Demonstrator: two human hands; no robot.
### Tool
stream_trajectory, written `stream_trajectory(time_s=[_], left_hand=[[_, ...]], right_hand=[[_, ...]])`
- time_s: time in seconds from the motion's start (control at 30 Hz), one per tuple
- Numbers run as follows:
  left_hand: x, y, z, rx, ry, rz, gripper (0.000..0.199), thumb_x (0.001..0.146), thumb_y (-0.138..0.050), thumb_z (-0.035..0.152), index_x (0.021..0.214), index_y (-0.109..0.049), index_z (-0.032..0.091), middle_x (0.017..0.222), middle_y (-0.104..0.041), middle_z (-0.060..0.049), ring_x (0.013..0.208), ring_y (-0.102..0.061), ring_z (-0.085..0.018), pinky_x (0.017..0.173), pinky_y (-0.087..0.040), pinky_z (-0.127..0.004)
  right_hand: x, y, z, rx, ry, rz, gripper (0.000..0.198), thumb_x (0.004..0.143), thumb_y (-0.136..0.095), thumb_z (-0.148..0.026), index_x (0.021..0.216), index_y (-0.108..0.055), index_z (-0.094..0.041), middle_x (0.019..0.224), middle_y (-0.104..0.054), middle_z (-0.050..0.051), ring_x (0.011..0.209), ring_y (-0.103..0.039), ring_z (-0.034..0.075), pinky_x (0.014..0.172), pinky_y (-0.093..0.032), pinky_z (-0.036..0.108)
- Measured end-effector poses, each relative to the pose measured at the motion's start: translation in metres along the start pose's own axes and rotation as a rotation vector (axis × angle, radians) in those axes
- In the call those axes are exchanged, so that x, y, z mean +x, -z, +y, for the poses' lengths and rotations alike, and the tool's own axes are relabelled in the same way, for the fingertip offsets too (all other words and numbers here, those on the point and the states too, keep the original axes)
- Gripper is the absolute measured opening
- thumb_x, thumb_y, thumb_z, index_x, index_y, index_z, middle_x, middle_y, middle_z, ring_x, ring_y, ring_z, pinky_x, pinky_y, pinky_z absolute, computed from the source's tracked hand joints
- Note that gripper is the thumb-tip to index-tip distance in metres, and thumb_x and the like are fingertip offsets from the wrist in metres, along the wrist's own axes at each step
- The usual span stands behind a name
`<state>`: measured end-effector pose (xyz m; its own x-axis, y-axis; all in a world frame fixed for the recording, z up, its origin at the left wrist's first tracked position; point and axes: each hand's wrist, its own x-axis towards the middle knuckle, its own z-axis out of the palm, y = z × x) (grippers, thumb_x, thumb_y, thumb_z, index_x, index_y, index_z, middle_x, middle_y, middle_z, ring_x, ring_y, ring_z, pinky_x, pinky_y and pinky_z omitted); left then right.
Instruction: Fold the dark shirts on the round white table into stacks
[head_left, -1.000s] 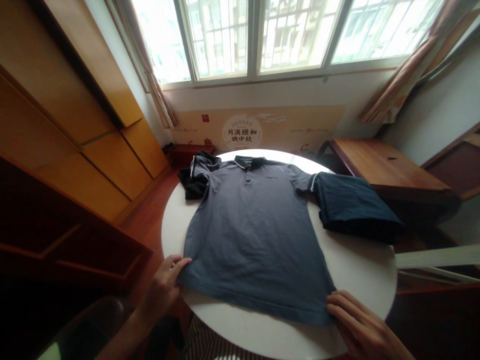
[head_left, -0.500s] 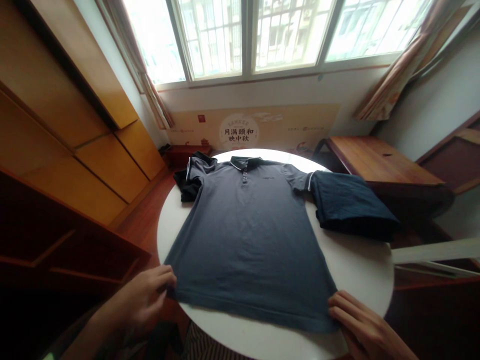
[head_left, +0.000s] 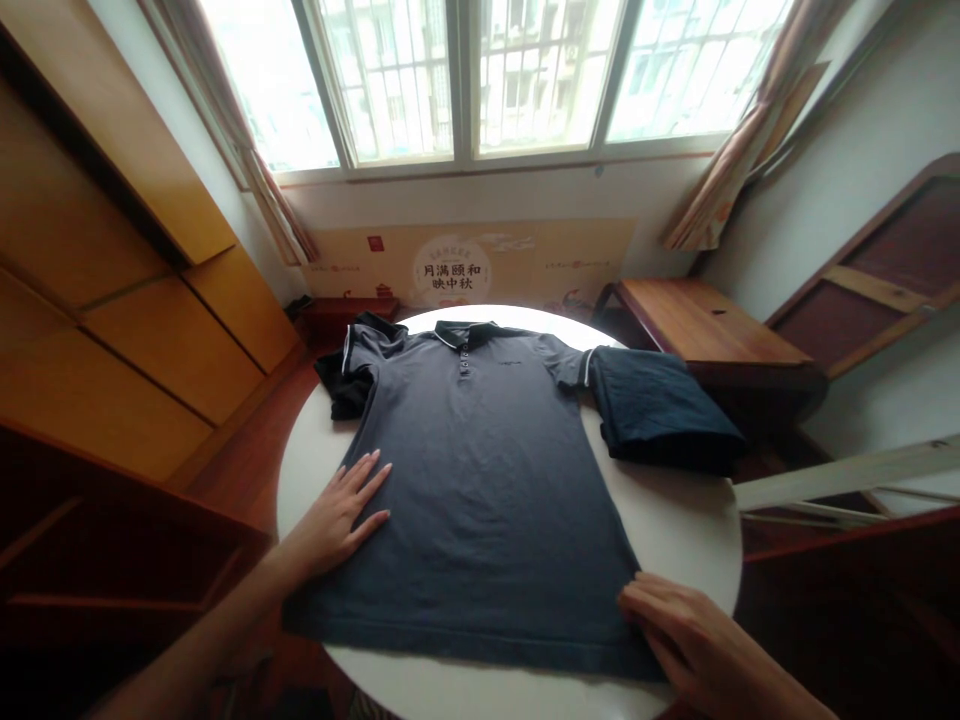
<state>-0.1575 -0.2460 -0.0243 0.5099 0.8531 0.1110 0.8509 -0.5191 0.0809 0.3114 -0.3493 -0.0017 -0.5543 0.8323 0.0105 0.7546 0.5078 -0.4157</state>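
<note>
A grey-blue polo shirt [head_left: 480, 480] lies spread face up on a round white table [head_left: 682, 520], its collar toward the window. My left hand [head_left: 341, 515] rests flat on the shirt's left side, fingers spread. At the lower right edge near the hem, my right hand [head_left: 667, 620] pinches the polo shirt's fabric with bent fingers. The shirt's lower left corner hangs over the table's edge. Its right sleeve touches a folded dark blue garment [head_left: 664, 410]. Beside and under the left sleeve is a black cloth item [head_left: 349, 385], partly hidden.
Behind the table stands a wooden desk [head_left: 705, 320] at the right, below a curtain [head_left: 720, 190]. Yellow cabinets [head_left: 165, 330] line the left wall. A dark red wooden piece [head_left: 112, 540] stands close at my left, and a white rail [head_left: 847, 480] is at the right.
My left hand has let go of the lower left corner and moved up and inward to lie on the shirt. The right hand still grips the edge. The view has shifted right.
</note>
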Motion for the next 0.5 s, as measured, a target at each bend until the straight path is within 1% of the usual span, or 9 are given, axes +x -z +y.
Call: stream_trajectory(time_s=[0.07, 0.13, 0.2, 0.23, 0.3, 0.37, 0.4, 0.43, 0.5], left_hand=[[-0.002, 0.001, 0.0, 0.054, 0.042, 0.015, 0.061, 0.097, -0.046, 0.051, 0.149, -0.042, 0.02, 0.153, -0.041, -0.018, 0.139, -0.042, -0.033, 0.108, -0.039, -0.053], [0.007, 0.011, 0.005, 0.086, 0.075, 0.021, 0.052, 0.097, -0.047, 0.049, 0.136, -0.058, 0.016, 0.137, -0.058, -0.02, 0.124, -0.056, -0.034, 0.101, -0.044, -0.052], [0.031, 0.022, 0.015, 0.063, 0.059, 0.01, 0.041, 0.099, -0.046, 0.043, 0.122, -0.067, 0.017, 0.12, -0.068, -0.016, 0.109, -0.065, -0.031, 0.095, -0.048, -0.049], [0.049, 0.025, 0.021, 0.032, 0.029, 0.005, 0.037, 0.1, -0.045, 0.041, 0.118, -0.069, 0.018, 0.117, -0.07, -0.014, 0.106, -0.066, -0.029, 0.095, -0.049, -0.047], [0.089, 0.026, 0.031, -0.034, -0.05, 0.005, 0.036, 0.1, -0.044, 0.038, 0.119, -0.068, 0.019, 0.124, -0.067, -0.012, 0.112, -0.063, -0.027, 0.098, -0.048, -0.044], [0.131, 0.018, 0.038, -0.071, -0.106, 0.001, 0.04, 0.1, -0.043, 0.039, 0.128, -0.063, 0.018, 0.138, -0.058, -0.013, 0.126, -0.055, -0.027, 0.107, -0.043, -0.043], [0.15, 0.011, 0.041, -0.082, -0.117, -0.004, 0.044, 0.101, -0.042, 0.04, 0.135, -0.058, 0.018, 0.145, -0.052, -0.013, 0.134, -0.048, -0.028, 0.111, -0.039, -0.043], [0.167, 0.003, 0.042, -0.092, -0.119, -0.016, 0.048, 0.101, -0.04, 0.042, 0.141, -0.052, 0.018, 0.151, -0.045, -0.013, 0.14, -0.041, -0.028, 0.114, -0.035, -0.045], [0.192, -0.012, 0.042, -0.108, -0.096, -0.056, 0.057, 0.1, -0.038, 0.049, 0.149, -0.041, 0.02, 0.159, -0.032, -0.011, 0.147, -0.029, -0.03, 0.117, -0.028, -0.051]], right_hand=[[0.003, 0.008, 0.008, 0.048, 0.033, 0.085, 0.027, 0.086, -0.04, -0.001, 0.075, -0.055, -0.02, 0.071, -0.06, 0.002, 0.065, -0.059, 0.014, 0.059, -0.042, 0.024], [0.017, 0.025, 0.024, 0.078, 0.063, 0.254, 0.025, 0.09, -0.041, -0.006, 0.077, -0.058, -0.019, 0.069, -0.059, 0.002, 0.064, -0.058, 0.014, 0.06, -0.044, 0.024], [0.047, 0.053, 0.043, 0.078, 0.042, 0.428, 0.021, 0.091, -0.045, -0.01, 0.08, -0.061, -0.017, 0.072, -0.062, 0.004, 0.069, -0.061, 0.015, 0.067, -0.046, 0.025], [0.067, 0.069, 0.053, 0.068, -0.023, 0.449, 0.019, 0.09, -0.046, -0.01, 0.081, -0.063, -0.015, 0.078, -0.065, 0.006, 0.075, -0.062, 0.016, 0.073, -0.047, 0.025], [0.116, 0.103, 0.072, 0.074, -0.149, 0.43, 0.02, 0.089, -0.047, -0.009, 0.089, -0.067, -0.008, 0.092, -0.069, 0.012, 0.088, -0.064, 0.017, 0.083, -0.046, 0.024], [0.167, 0.132, 0.088, -0.05, -0.306, 0.378, 0.032, 0.092, -0.043, -0.015, 0.106, -0.067, 0.002, 0.109, -0.067, 0.017, 0.103, -0.061, 0.018, 0.092, -0.04, 0.025], [0.191, 0.143, 0.095, -0.118, -0.396, 0.313, 0.039, 0.094, -0.039, -0.018, 0.113, -0.065, 0.004, 0.118, -0.064, 0.018, 0.112, -0.058, 0.02, 0.096, -0.037, 0.026], [0.213, 0.152, 0.103, -0.139, -0.457, 0.284, 0.04, 0.094, -0.04, -0.018, 0.115, -0.064, 0.006, 0.119, -0.063, 0.02, 0.114, -0.058, 0.022, 0.096, -0.037, 0.027], [0.249, 0.161, 0.12, -0.153, -0.557, 0.219, 0.034, 0.089, -0.053, -0.015, 0.112, -0.067, 0.006, 0.114, -0.067, 0.023, 0.108, -0.063, 0.026, 0.092, -0.043, 0.028]])
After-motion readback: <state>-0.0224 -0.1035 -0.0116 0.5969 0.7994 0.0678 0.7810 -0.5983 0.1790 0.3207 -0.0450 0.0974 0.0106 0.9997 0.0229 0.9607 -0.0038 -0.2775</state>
